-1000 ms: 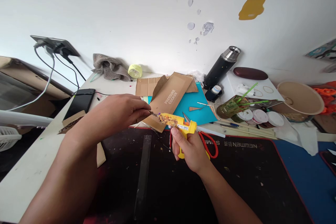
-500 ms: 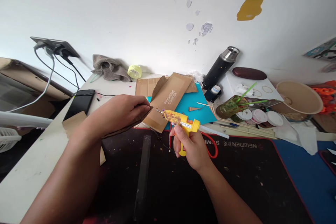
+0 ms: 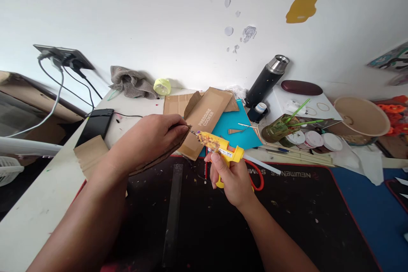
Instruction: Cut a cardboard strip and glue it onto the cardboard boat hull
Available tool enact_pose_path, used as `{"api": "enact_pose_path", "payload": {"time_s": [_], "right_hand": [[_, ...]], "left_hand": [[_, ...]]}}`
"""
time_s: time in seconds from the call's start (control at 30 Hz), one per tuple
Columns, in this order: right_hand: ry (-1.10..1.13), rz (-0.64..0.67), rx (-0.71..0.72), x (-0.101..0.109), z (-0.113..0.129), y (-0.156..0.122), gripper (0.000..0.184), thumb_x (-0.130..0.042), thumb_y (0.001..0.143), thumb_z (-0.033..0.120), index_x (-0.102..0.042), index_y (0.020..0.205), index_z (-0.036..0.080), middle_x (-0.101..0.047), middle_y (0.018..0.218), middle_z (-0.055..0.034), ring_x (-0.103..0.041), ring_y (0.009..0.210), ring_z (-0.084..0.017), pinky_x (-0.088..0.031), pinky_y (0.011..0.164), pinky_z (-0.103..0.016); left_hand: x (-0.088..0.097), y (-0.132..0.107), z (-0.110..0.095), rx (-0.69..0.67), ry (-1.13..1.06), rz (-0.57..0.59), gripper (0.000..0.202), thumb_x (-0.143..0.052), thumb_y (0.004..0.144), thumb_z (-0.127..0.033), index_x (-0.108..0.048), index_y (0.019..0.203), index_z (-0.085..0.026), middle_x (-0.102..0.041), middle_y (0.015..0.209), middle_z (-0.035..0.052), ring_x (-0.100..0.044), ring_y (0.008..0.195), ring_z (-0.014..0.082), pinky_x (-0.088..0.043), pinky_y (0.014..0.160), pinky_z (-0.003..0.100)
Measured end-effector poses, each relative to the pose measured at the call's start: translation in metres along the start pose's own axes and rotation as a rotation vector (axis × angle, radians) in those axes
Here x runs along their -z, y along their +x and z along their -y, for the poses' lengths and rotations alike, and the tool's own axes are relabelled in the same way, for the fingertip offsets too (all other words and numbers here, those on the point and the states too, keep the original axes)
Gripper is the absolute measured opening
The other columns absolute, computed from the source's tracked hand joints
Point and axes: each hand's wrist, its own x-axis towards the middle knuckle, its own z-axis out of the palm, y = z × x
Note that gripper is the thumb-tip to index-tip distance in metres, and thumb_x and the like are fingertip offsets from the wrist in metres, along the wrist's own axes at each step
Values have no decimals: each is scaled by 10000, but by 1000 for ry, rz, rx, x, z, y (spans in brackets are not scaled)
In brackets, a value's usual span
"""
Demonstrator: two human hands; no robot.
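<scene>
My left hand (image 3: 161, 136) is closed on a piece of cardboard (image 3: 159, 160), whose corrugated edge shows below the fingers; most of it is hidden by the hand and forearm. In my right hand (image 3: 234, 180) is a yellow hot glue gun (image 3: 216, 144), with a clear glue stick (image 3: 264, 164) jutting from its back. The fingers wrap round its handle. The gun's metal nozzle points left and is at the cardboard's tip, beside my left fingertips; whether they touch I cannot tell. Beyond lies flat cardboard (image 3: 212, 112) printed "PRESSURE COOKER", on a blue sheet (image 3: 247, 129).
A black desk mat (image 3: 287, 216) carries a clear ruler (image 3: 174, 212). Red-handled scissors (image 3: 259, 178) lie behind my right hand. A black flask (image 3: 267, 78), a jar with green sticks (image 3: 272, 129) and a tan bucket (image 3: 363, 114) stand to the right. A grey cloth (image 3: 132, 83) lies by the wall.
My left hand and its cardboard have shifted slightly right, bringing the cardboard's tip up to the glue gun's nozzle. The right hand keeps its hold, nearly still.
</scene>
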Motion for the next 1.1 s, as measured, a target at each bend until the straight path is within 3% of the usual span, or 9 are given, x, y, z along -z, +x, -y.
{"api": "enact_pose_path", "payload": {"time_s": [0.27,1.1], "right_hand": [[-15,-42,16,0,0,0,611,-679,979,784,-715,873,184,-544,497,43,-546,432,-139,-502,468,-265],[-127,-57,56,0,7,0,559,-648,1013,750,-630,808,230,-542,479,38,-550,426,-155,-508,459,-276]], "left_hand": [[-4,1,-7,-9,45,-40,417,-468,1083,-523,-799,1055,-270,-841,884,42,-746,775,260,-478,678,342],[-1,-4,-13,8,117,-9,451,-444,1080,-542,-803,1075,-270,-829,878,55,-733,764,286,-446,675,362]]}}
